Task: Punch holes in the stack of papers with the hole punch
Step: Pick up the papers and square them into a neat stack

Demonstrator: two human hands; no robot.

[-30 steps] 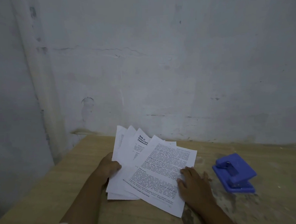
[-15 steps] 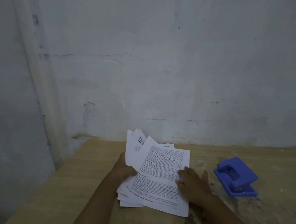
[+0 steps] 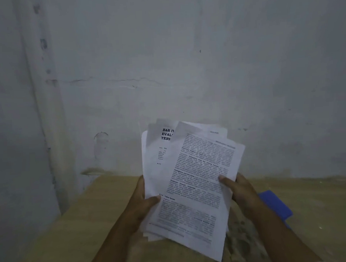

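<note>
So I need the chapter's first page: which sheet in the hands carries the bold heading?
The sheet behind the front page, toward the left hand; the front page shows only dense body text.

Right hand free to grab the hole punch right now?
Probably not yet. The right hand grips the papers along with the left hand. The hole punch lies close beneath it on the table, partly hidden.

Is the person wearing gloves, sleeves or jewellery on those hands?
No gloves: the left hand and the right hand are bare, and both forearms are uncovered as far as the picture shows. No ring, watch or bracelet is visible, though the light is dim.
</note>
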